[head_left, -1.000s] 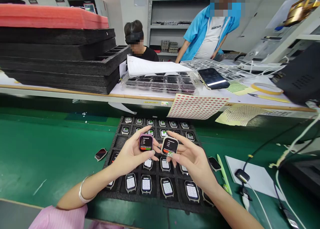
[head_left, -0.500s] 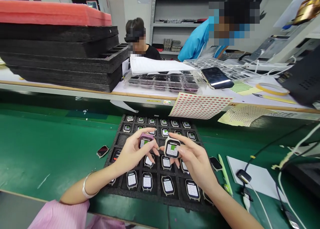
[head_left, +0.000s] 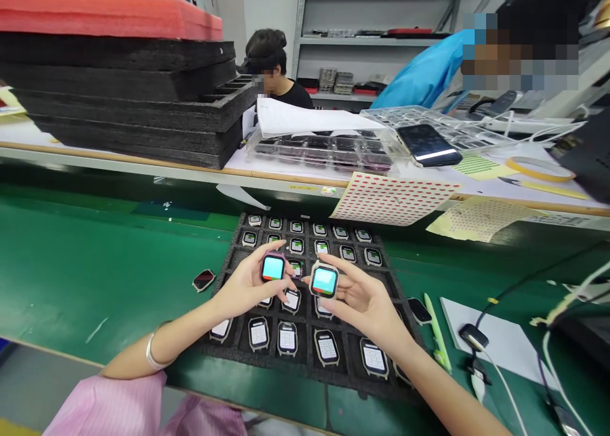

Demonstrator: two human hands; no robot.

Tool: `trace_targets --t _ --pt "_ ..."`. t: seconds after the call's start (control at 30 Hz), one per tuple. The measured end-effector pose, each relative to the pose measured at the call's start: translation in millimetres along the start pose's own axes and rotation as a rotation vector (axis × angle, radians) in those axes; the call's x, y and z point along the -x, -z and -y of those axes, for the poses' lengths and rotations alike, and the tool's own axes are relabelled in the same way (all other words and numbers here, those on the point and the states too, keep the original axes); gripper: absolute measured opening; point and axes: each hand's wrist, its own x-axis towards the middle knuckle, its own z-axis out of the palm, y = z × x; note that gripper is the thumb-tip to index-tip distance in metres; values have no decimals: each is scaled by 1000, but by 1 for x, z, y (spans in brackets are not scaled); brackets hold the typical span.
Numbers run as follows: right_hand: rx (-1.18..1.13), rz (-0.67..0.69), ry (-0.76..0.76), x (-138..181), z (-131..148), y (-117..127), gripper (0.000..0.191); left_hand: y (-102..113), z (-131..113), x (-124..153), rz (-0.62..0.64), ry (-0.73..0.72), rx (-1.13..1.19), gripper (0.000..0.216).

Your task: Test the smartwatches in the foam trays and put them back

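Note:
My left hand [head_left: 243, 288] pinches a purple-framed watch body [head_left: 273, 267] whose screen glows cyan. My right hand [head_left: 365, 300] holds a pale-framed watch body [head_left: 325, 280] with a cyan screen and a red strip at the bottom. Both are held side by side above a black foam tray [head_left: 229, 265] on the green belt. The tray's pockets hold several more watch bodies [head_left: 287, 337] with lit screens. A silver bangle sits on my left wrist.
A loose dark watch body [head_left: 203, 279] lies on the green belt left of the tray. Right of it are another dark watch body [head_left: 421, 310], a green pen [head_left: 437, 340], white paper [head_left: 501, 342] and cables. Stacked black foam trays [head_left: 128, 102], a phone [head_left: 431, 145] and sticker sheets [head_left: 395, 198] sit on the far bench, where two people work.
The screens of both held watch bodies went from dark, to a white-and-green grid, to plain cyan. The view shifted slightly left; my hands stayed over the tray.

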Motion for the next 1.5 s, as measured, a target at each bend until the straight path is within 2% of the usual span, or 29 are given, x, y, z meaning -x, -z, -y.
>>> trace_targets --t 0.1,0.2,0.27,0.33,0.37,0.5,0.6,0.73,0.9,1.07,1.3,1.5 --pt "72 91 16 -16 -10 -4 61 14 7 4 4 16 -19 80" --pt "284 169 127 -48 -30 -13 53 34 13 4 -1 2 -111 81" --pt "532 203 201 -73 -46 -21 53 53 18 0 1 -50 -351 71" --pt "674 221 220 -96 -61 -30 51 74 22 -6 2 -109 -736 58" --pt "729 226 223 -105 -67 -34 49 86 24 -9 -8 -123 -855 54" --pt "950 249 228 -120 -77 -50 37 124 27 -20 2 -133 -1115 42" --pt "1099 280 225 -117 -73 -53 35 139 25 -23 84 -114 -1248 36" --pt "1221 311 232 -105 -61 -50 42 136 12 -17 180 -98 -1387 32" --pt "1304 416 270 -80 -48 -60 20 115 -11 9 244 -76 -1534 26" --pt "1365 489 265 -71 -47 -78 21 99 -8 23 382 58 -1765 19" --pt "1298 422 219 -74 -56 -79 23 94 6 15 353 86 -1717 28" --pt "1064 307 221 -64 -53 -63 34 111 6 17 292 -8 -1450 30"
